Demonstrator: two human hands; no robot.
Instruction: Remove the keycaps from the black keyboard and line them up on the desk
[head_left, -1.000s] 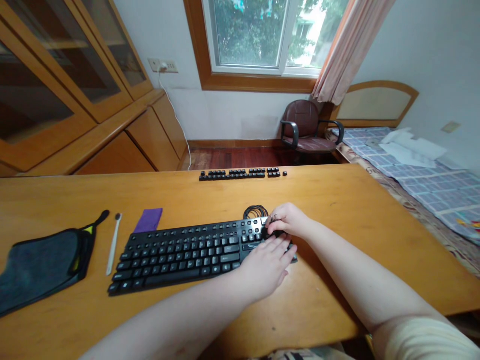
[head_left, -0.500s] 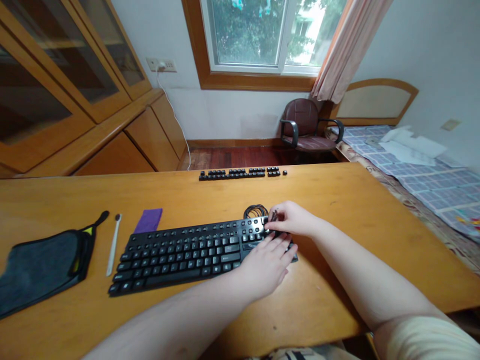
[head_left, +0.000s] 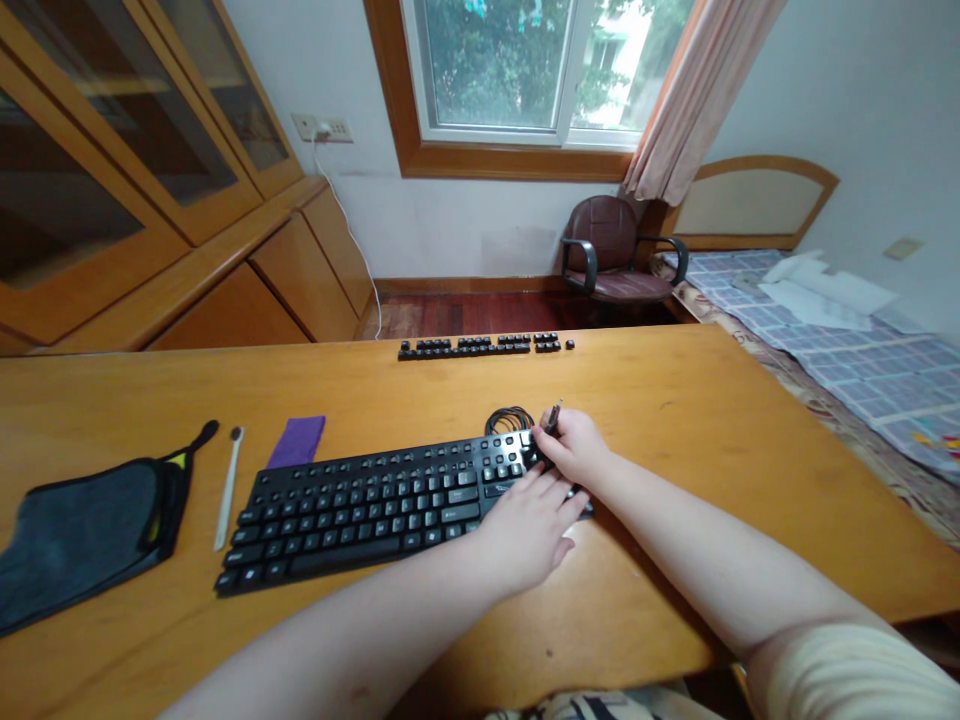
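Pinching a small dark tool [head_left: 553,418] in the right hand [head_left: 576,446]; splaying the left hand [head_left: 526,530] loosely over the right end of the keyboard [head_left: 367,508], flat on the table [head_left: 420,395] beside a coiled cable [head_left: 510,410], before rows of loose keycaps [head_left: 472,351].

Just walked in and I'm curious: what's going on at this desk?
A person's left hand rests on the right end of the black keyboard, while the right hand holds a small dark tool near the far right corner. Loose keycaps sit in rows along the far edge of the desk; a brush and purple cloth lie near the keyboard's left end.
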